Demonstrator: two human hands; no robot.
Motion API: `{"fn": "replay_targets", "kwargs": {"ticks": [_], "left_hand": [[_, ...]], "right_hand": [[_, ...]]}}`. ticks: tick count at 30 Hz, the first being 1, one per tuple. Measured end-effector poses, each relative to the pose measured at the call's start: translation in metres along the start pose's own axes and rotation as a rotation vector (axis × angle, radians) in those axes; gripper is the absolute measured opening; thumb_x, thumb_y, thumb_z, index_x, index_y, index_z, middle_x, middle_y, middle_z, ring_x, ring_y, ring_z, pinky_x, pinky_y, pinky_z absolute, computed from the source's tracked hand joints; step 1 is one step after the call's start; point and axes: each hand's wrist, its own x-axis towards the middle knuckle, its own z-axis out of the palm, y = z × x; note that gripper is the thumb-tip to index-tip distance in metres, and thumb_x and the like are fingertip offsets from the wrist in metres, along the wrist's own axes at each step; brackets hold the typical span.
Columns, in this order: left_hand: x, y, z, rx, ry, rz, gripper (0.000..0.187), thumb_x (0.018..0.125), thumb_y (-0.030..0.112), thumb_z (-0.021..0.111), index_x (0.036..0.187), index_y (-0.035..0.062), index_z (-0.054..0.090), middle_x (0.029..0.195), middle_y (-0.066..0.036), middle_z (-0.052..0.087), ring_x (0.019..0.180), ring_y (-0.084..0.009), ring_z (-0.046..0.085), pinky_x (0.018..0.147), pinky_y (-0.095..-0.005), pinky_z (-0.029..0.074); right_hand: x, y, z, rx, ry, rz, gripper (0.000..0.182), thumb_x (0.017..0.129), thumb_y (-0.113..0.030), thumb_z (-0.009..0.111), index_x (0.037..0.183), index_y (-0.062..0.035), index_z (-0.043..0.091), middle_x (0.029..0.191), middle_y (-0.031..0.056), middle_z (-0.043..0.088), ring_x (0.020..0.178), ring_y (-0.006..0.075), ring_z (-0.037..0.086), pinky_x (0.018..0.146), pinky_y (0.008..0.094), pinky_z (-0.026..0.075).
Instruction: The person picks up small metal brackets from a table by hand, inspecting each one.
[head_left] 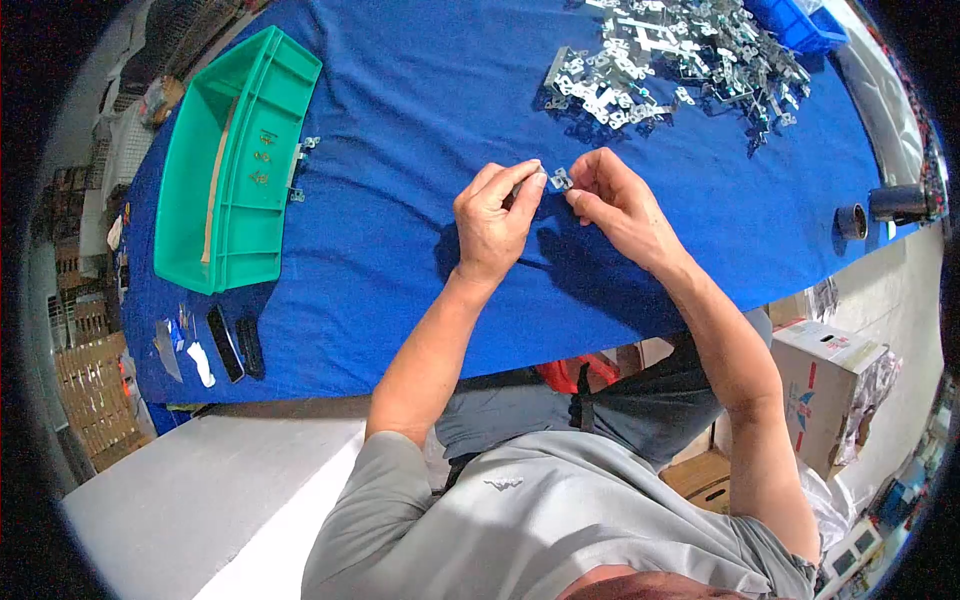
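Observation:
A small metal bracket (pixel 560 180) is between my two hands, above the blue cloth. My left hand (pixel 496 220) pinches at its left side, thumb and forefinger together. My right hand (pixel 620 205) has its thumb and forefinger at the bracket's right end, closed on it. The pile of metal brackets (pixel 680 60) lies beyond my right hand at the top of the table. What else my fingers may cover cannot be made out.
A green bin (pixel 250 210) stands at the left, with small metal parts (pixel 299 194) by its right side. Dark objects (pixel 225 343) lie near the front left edge. A blue tray (pixel 800 25), a black cylinder (pixel 898 203) and a roll (pixel 852 222) are at the right.

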Motion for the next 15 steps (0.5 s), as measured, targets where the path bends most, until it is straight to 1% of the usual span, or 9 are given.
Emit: {"fn": "replay_targets", "kwargs": {"ticks": [2,3,4,6,8,9,12,14,15], "left_hand": [[-0.0005,0.0005,0.0007,0.028,0.001,0.015,0.017,0.087,0.005,0.075,0.103,0.0015,0.076,0.078,-0.006,0.067,0.066,-0.0109,0.061,0.059,-0.026,0.047],[-0.0005,-0.0002,0.0014,0.036,0.001,0.047,0.015,0.086,0.007,0.075,0.1,0.0019,0.076,0.076,-0.007,0.066,0.063,-0.0138,0.061,0.057,-0.0283,0.048],[-0.0006,-0.0004,0.0021,0.044,0.002,0.08,0.013,0.086,0.008,0.075,0.097,0.0022,0.075,0.075,-0.008,0.065,0.061,-0.0168,0.061,0.055,-0.0306,0.048],[-0.0003,0.0007,0.0026,0.047,-0.005,0.102,0.012,0.086,0.008,0.075,0.097,0.0025,0.075,0.074,-0.008,0.065,0.06,-0.0173,0.061,0.055,-0.0309,0.048],[-0.0003,0.0016,0.0018,0.053,-0.009,0.125,0.012,0.086,0.009,0.075,0.096,0.0027,0.075,0.074,-0.008,0.065,0.06,-0.0179,0.061,0.054,-0.0311,0.048],[-0.0007,0.002,0.0013,0.045,-0.023,0.108,0.012,0.086,0.008,0.075,0.096,0.0027,0.075,0.075,-0.008,0.065,0.06,-0.0179,0.061,0.054,-0.0312,0.048],[-0.0011,0.0035,0.001,0.052,-0.04,0.101,0.012,0.086,0.008,0.075,0.097,0.0024,0.075,0.075,-0.008,0.065,0.061,-0.017,0.061,0.054,-0.0307,0.048],[-0.0008,0.0031,0.0006,0.07,-0.044,0.113,0.013,0.086,0.008,0.075,0.097,0.0022,0.075,0.075,-0.008,0.065,0.061,-0.016,0.061,0.054,-0.0301,0.047],[-0.0005,0.0021,0.0012,0.023,-0.008,0.057,0.013,0.086,0.007,0.075,0.098,0.0018,0.075,0.076,-0.008,0.066,0.061,-0.0148,0.061,0.055,-0.0294,0.048]], "right_hand": [[-0.001,-0.0054,-0.001,-0.141,-0.039,-0.05,0.016,0.097,-0.016,0.065,0.103,-0.0017,0.061,0.085,0.0044,0.062,0.074,0.0098,0.058,0.063,0.0279,0.048],[-0.0013,-0.0069,-0.002,-0.14,-0.038,-0.049,0.016,0.097,-0.016,0.065,0.103,-0.0017,0.061,0.085,0.0044,0.062,0.074,0.0098,0.058,0.063,0.0279,0.048],[-0.0019,-0.0084,-0.0038,-0.174,-0.061,0.011,0.016,0.097,-0.016,0.065,0.103,-0.0019,0.062,0.088,0.0047,0.062,0.076,0.0101,0.058,0.065,0.0283,0.048],[-0.0025,-0.0108,-0.0053,-0.208,-0.084,0.07,0.015,0.097,-0.016,0.065,0.102,-0.0021,0.063,0.09,0.0049,0.062,0.078,0.0105,0.059,0.066,0.0287,0.048],[-0.0027,-0.0123,-0.0042,-0.451,0.0,-0.139,0.016,0.097,-0.018,0.065,0.102,-0.002,0.065,0.093,0.0046,0.063,0.079,0.0114,0.058,0.069,0.0299,0.048],[-0.0017,-0.0102,-0.0047,-0.451,-0.001,-0.138,0.016,0.097,-0.018,0.065,0.102,-0.002,0.065,0.093,0.0046,0.063,0.079,0.0114,0.058,0.069,0.0299,0.048],[0.0009,-0.0053,-0.0067,-0.46,0.096,-0.28,0.019,0.097,-0.019,0.065,0.103,-0.0013,0.064,0.094,0.0046,0.064,0.079,0.0124,0.057,0.07,0.031,0.047],[0.0006,-0.0084,-0.0056,-0.166,0.139,-0.166,0.014,0.101,-0.019,0.06,0.103,-0.0052,0.062,0.091,-0.0022,0.059,0.079,0.0063,0.049,0.072,0.0233,0.042],[0.0014,-0.01,-0.0092,-0.139,0.107,-0.086,0.015,0.102,-0.021,0.059,0.103,-0.0066,0.062,0.089,-0.0024,0.06,0.076,0.0052,0.049,0.068,0.0217,0.042]]}}
